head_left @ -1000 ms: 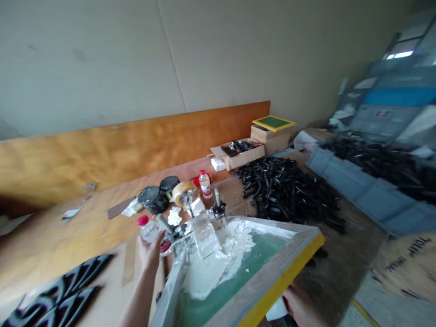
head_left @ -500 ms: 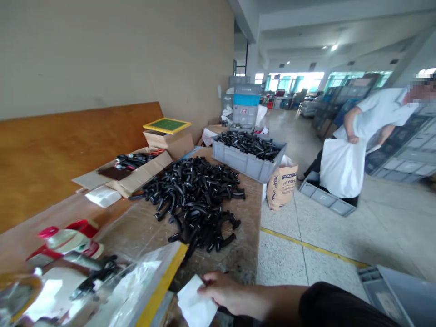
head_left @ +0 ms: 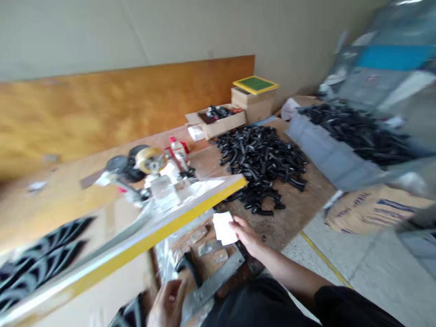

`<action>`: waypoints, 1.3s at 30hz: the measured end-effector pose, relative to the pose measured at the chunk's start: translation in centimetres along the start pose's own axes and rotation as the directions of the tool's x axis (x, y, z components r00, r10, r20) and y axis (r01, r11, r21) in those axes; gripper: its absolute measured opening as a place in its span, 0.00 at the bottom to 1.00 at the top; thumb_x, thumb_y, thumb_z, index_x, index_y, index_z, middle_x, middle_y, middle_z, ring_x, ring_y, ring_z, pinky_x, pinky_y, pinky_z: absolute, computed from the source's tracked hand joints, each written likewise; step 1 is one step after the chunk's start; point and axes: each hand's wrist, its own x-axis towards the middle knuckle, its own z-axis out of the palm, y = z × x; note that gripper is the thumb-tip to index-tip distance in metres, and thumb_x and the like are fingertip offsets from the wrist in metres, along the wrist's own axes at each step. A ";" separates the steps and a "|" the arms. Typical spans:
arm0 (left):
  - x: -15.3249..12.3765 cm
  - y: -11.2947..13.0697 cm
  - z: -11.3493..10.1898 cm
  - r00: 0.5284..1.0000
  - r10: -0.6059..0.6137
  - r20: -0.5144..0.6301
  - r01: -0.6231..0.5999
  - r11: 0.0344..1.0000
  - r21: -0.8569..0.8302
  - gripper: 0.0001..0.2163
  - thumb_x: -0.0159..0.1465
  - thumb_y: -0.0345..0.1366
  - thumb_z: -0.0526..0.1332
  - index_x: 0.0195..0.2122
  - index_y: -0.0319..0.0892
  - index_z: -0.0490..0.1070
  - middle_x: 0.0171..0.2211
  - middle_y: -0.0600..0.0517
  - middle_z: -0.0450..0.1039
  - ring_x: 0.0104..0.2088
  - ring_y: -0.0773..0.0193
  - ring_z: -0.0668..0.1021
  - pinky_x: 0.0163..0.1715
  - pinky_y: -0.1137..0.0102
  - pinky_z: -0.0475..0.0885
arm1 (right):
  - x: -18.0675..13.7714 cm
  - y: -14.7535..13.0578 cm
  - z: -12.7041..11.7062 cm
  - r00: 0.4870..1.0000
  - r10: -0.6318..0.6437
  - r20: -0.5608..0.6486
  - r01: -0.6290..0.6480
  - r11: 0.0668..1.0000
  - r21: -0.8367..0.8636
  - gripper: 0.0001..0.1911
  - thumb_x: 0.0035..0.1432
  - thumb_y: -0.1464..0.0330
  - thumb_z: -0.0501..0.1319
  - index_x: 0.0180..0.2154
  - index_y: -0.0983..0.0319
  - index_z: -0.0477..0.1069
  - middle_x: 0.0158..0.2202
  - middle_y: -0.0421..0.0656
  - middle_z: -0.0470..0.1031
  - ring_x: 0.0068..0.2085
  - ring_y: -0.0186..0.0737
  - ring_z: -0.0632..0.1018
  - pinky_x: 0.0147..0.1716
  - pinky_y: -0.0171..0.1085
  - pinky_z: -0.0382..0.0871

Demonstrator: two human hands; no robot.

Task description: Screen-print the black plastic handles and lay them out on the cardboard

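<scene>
My right hand (head_left: 248,234) is closed on a folded piece of white paper or thin cloth (head_left: 225,228), pinched at its right edge. It hovers beside a big heap of black curved plastic parts (head_left: 262,159). My left hand (head_left: 168,302) is low in the view, cut off by the bottom edge and slightly blurred. Its fingers are loosely bent, with a gap to the thumb and nothing visible between them. Just above it, a single black curved part (head_left: 192,268) lies on the cluttered lower surface, near a grey metal bar (head_left: 220,277).
A yellow-edged board (head_left: 190,211) slants across the bench. On it and behind stand a tape roll (head_left: 150,160), a red-capped bottle (head_left: 177,147) and cartons (head_left: 225,125). More black strips (head_left: 44,254) lie left. A grey crate (head_left: 334,152) and a paper sack (head_left: 378,209) are right.
My view has swung left and down, bringing my left hand into sight. The white piece stays in my right hand. The co-worker with a white sack has left the view.
</scene>
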 end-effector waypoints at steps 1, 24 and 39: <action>-1.1 0.6 0.1 0.998 -0.036 0.049 0.036 0.999 0.003 0.18 0.64 0.54 0.53 0.32 0.45 0.70 0.29 0.54 0.74 0.30 0.65 0.76 0.32 0.72 0.72 | 0.2 -0.3 0.0 1.000 -0.003 0.023 0.004 1.000 -0.030 0.19 0.48 0.54 0.65 0.35 0.62 0.70 0.30 0.41 0.75 0.30 0.37 0.74 0.28 0.33 0.65; -5.4 2.1 0.5 0.970 -0.242 0.011 0.228 0.926 0.299 0.05 0.66 0.33 0.55 0.36 0.42 0.69 0.36 0.50 0.72 0.39 0.62 0.75 0.37 0.70 0.66 | 0.0 5.6 10.3 0.384 -0.073 0.921 0.901 0.248 -0.356 0.24 0.64 0.75 0.47 0.58 0.62 0.66 0.57 0.47 0.70 0.59 0.42 0.70 0.59 0.42 0.62; -5.2 1.5 0.3 0.976 -0.214 0.035 0.199 0.948 0.250 0.07 0.66 0.33 0.53 0.39 0.42 0.69 0.37 0.48 0.72 0.38 0.60 0.74 0.39 0.68 0.66 | -0.3 6.9 9.7 0.307 0.092 0.947 0.933 0.168 -0.319 0.29 0.59 0.78 0.46 0.62 0.66 0.61 0.62 0.51 0.63 0.62 0.45 0.65 0.62 0.48 0.60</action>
